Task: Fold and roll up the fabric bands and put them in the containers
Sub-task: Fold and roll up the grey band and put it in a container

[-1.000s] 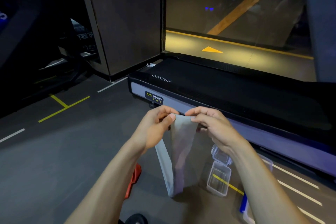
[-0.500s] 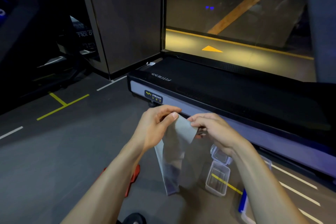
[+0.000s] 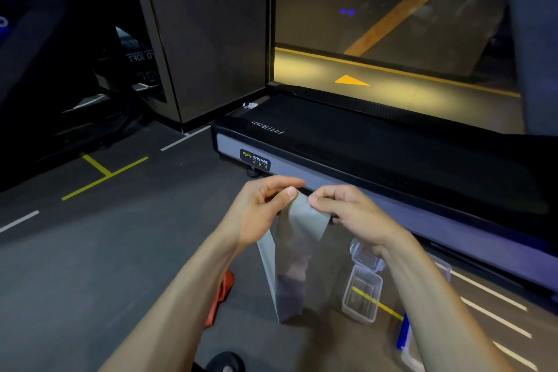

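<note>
A grey fabric band (image 3: 294, 254) hangs doubled in the air in front of me, its lower end near the floor. My left hand (image 3: 259, 211) pinches its top edge between thumb and fingers. My right hand (image 3: 353, 214) pinches the same top edge just to the right, with a folded corner of the band slanting down below it. A clear plastic container (image 3: 360, 296) stands open on the floor below my right wrist, its lid (image 3: 367, 257) tipped up behind it.
A black treadmill (image 3: 377, 142) lies across the floor just beyond my hands. A red object (image 3: 222, 296) lies on the floor under my left forearm. A blue and white item (image 3: 404, 338) sits at lower right. Grey floor with painted lines spreads to the left.
My hands have moved closer together at the band's top edge, and the right hand has folded a corner of the band downward. The hanging part sways slightly.
</note>
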`<state>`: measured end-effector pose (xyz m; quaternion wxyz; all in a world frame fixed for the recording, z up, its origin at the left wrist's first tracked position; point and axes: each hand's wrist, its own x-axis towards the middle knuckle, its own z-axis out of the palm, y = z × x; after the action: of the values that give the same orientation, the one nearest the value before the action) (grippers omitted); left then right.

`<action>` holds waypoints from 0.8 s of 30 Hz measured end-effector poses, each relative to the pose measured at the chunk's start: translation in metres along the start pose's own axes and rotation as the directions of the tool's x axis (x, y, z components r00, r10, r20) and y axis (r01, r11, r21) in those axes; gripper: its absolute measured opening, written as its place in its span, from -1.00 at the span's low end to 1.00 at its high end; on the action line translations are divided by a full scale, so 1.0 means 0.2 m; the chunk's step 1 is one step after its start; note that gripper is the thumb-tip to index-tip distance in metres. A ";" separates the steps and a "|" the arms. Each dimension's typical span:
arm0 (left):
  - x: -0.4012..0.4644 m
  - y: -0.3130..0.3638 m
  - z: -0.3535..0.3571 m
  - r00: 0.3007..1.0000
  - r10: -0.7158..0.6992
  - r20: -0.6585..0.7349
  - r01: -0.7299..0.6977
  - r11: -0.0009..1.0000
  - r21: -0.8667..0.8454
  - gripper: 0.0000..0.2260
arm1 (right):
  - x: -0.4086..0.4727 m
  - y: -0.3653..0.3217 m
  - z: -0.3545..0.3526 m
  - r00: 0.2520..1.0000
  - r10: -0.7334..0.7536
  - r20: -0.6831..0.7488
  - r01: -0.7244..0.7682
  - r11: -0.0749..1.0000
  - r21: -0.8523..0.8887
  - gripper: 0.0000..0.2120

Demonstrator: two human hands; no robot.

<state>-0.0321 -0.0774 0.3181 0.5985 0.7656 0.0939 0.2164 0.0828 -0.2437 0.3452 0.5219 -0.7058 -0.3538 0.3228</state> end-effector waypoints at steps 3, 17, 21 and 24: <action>-0.01 0.01 0.01 0.999 0.039 0.030 -0.039 0.999 -0.007 -0.76 | 0.00 0.00 0.01 0.999 0.029 0.019 -0.030 0.997 0.067 -0.77; -0.02 -0.03 0.02 1.000 -0.024 0.014 0.026 0.992 -0.121 -0.76 | 0.01 0.02 0.02 0.997 0.081 -0.011 -0.078 0.977 0.200 -0.83; -0.02 -0.02 0.00 0.996 -0.075 -0.042 0.065 0.979 -0.192 -0.78 | 0.01 0.01 0.01 0.999 0.043 -0.024 -0.038 0.982 0.184 -0.82; -0.02 -0.03 -0.01 0.995 -0.100 -0.015 0.095 0.971 -0.220 -0.77 | 0.00 0.01 0.01 1.000 0.020 -0.014 -0.017 0.983 0.185 -0.88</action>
<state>-0.0349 -0.0756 0.3119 0.6878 0.6865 0.1149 0.2058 0.0817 -0.2427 0.3425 0.5851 -0.6601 -0.3114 0.3533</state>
